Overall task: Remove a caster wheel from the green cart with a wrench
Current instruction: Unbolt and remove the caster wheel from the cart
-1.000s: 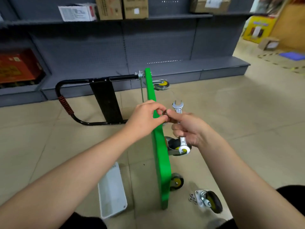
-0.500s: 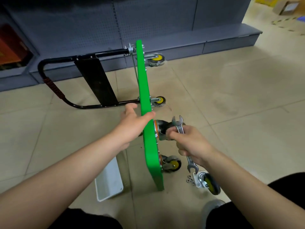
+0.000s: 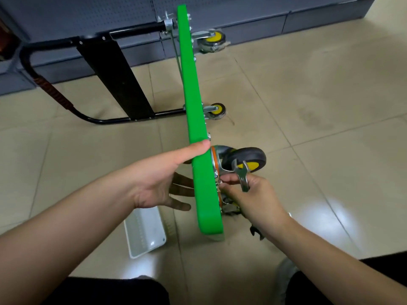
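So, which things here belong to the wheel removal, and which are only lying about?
Job:
- green cart, on its edge
- caster near the hands
- wrench in right hand
- left hand, steadying the cart

Lying about:
- white tray on the floor
- grey shelving behind

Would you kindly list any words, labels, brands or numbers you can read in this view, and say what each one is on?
None can be read here.
The green cart, its black handle, the wrench and the white tray show no lettering.
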